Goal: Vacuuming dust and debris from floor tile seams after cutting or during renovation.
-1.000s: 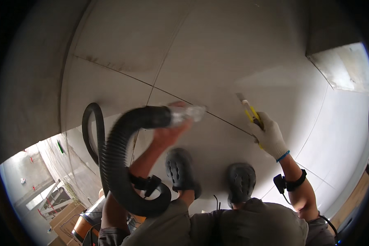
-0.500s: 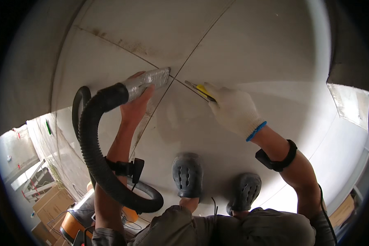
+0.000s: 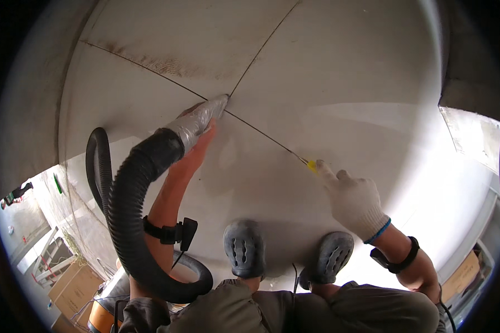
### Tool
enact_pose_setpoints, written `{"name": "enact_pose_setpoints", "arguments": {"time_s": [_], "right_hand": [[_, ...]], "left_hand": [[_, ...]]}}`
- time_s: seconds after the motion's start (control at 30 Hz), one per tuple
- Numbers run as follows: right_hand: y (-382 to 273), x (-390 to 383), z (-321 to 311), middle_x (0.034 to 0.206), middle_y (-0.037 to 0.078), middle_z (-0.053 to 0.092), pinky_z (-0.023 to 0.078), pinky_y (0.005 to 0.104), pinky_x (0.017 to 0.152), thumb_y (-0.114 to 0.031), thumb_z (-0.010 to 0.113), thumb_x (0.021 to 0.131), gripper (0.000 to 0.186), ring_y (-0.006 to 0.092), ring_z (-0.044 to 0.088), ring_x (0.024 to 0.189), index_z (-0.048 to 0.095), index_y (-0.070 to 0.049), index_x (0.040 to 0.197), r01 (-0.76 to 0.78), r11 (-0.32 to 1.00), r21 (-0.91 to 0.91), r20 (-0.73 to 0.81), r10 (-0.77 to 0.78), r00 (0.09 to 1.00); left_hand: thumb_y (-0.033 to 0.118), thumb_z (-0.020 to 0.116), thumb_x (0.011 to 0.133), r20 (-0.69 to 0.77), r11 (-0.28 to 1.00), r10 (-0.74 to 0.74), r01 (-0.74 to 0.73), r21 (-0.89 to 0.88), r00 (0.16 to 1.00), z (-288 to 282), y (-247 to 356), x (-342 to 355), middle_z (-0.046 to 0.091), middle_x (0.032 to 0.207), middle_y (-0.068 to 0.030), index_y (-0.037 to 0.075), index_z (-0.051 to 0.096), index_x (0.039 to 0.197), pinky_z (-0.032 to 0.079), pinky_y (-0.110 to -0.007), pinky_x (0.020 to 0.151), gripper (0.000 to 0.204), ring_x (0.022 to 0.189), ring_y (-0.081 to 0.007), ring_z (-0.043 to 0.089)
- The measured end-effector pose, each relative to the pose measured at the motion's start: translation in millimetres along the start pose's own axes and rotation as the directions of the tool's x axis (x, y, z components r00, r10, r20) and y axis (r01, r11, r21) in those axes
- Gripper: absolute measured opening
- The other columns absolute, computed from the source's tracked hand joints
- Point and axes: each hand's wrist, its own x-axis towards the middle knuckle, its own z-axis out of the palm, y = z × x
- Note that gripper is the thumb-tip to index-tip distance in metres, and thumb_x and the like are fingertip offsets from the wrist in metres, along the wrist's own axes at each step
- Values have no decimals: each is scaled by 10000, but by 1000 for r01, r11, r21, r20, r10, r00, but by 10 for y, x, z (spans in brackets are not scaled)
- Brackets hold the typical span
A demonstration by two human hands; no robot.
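My bare left hand (image 3: 199, 149) is wrapped round a flattened vacuum nozzle (image 3: 201, 121) covered in clear, shiny wrap. Its tip rests at the crossing of the dark joints between large pale floor tiles (image 3: 272, 183). A black ribbed hose (image 3: 125, 216) runs from the nozzle back along my left forearm. In a white knit glove with a blue cuff, my right hand (image 3: 356, 201) grips a yellow utility knife (image 3: 311, 165), mostly hidden by the fingers. The blade's point meets the joint (image 3: 261, 132) that slants from the crossing toward my right hand.
Brown dust (image 3: 164, 65) lies along the far left joint. My grey clogs (image 3: 244, 248) stand on the tiles close to me. At lower left are cardboard boxes (image 3: 75, 286) and an orange-and-grey machine (image 3: 103, 316). Plastic sheeting (image 3: 75, 208) covers the left side.
My right hand has drawn the knife along the joint, rightward and toward me, away from the crossing. The nozzle has turned in my left hand, its tip still by the crossing.
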Motion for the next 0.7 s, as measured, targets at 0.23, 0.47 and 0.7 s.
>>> {"name": "enact_pose_setpoints", "arguments": {"time_s": [0.23,0.47,0.7], "right_hand": [[195,-335,-161,855,151,676,538,412,576,-136,652,970,526,311,685,638,571,-85,1487,-96,978,185,-182,130,975],[-56,174,-313,942,180,693,562,442,717,-96,655,964,542,354,713,781,576,-121,1500,-92,942,322,-236,175,956],[-605,878,-267,996,170,667,583,499,738,-215,542,1034,505,378,712,814,516,-226,1538,52,990,130,-156,-31,987]], "left_hand": [[298,741,1000,467,829,-560,459,320,685,679,615,-492,734,1066,-35,80,708,1242,573,-315,887,327,886,-159,686],[331,688,964,418,930,-254,339,-143,872,559,502,-846,774,1055,-61,86,731,1253,605,-384,870,382,984,-202,733],[56,840,859,-349,978,14,-86,-191,937,-231,-510,-367,743,1082,-85,-3,733,1135,562,-333,897,302,977,-183,709]]}}
